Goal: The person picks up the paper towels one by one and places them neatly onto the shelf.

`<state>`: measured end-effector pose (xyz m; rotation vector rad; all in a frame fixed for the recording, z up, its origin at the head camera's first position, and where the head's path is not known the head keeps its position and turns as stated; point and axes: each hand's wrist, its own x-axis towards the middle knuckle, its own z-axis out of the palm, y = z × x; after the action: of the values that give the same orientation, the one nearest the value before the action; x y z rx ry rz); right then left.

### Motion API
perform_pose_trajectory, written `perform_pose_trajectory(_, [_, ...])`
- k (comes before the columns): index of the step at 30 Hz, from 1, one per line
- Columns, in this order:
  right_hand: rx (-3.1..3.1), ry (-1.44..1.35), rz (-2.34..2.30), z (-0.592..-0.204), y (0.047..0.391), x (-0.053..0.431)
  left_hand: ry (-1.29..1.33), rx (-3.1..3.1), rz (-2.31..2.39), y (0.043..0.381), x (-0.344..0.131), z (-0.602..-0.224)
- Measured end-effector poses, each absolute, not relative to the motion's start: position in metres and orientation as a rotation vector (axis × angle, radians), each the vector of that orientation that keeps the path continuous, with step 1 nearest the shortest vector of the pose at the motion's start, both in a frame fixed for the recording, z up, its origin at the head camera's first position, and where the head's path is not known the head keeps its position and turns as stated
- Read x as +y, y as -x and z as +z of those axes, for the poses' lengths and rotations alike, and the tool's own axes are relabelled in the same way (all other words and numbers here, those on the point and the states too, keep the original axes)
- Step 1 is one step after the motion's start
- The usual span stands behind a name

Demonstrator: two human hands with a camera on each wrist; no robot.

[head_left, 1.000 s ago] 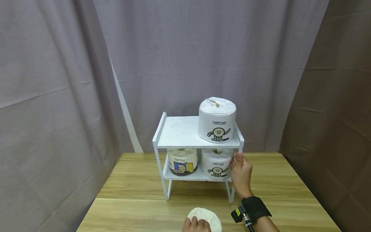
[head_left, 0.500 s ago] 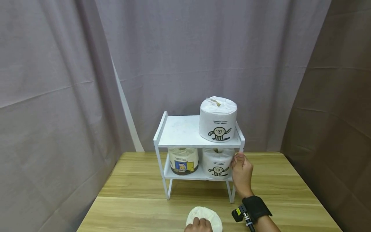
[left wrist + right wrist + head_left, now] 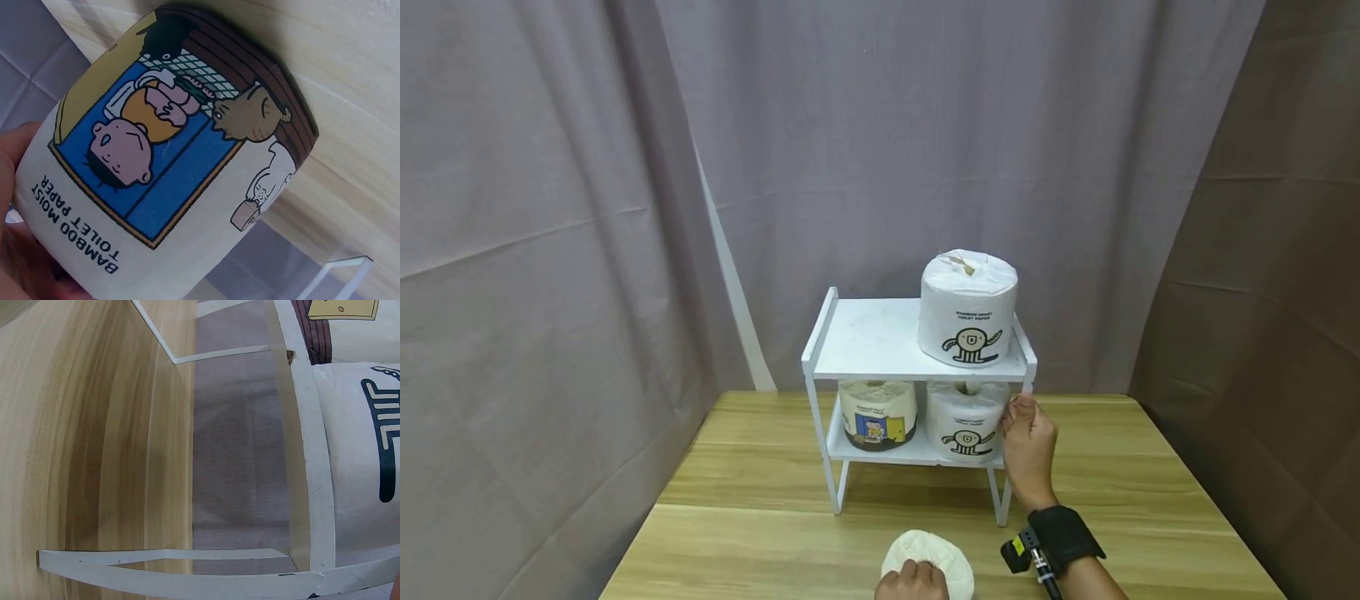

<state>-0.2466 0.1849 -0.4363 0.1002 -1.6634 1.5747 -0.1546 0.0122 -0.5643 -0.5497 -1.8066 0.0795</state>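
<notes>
At the bottom of the head view, my left hand [image 3: 912,581] grips a cream-wrapped toilet paper roll [image 3: 938,560] from above, fingers bent at its top. The left wrist view shows this toilet paper roll [image 3: 156,150] up close, its cartoon print upside down and the hand's fingers [image 3: 14,250] at its left edge. My right hand [image 3: 1028,446] holds the right front post of a white two-tier rack [image 3: 872,337], beside a white toilet paper roll [image 3: 966,425] on the lower shelf. Only a sliver of that hand shows in the right wrist view.
On the upper tier, toward the right, stands another white toilet paper roll [image 3: 967,308]. A cream roll [image 3: 878,415] with a blue and yellow print sits lower left. The rack rests on a wooden table [image 3: 737,533], with grey curtains [image 3: 865,150] behind.
The head view has shifted slightly, so the rack and its rolls appear a little farther right. Both hands keep their holds, with hardly any movement.
</notes>
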Motion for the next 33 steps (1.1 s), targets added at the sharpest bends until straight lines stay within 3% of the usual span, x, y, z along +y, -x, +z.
perform_pose_trajectory(33, [-1.646,-0.117,1.551,-0.435,0.244,0.184,0.788,-1.999,0.082,0.163,-0.046,-0.541])
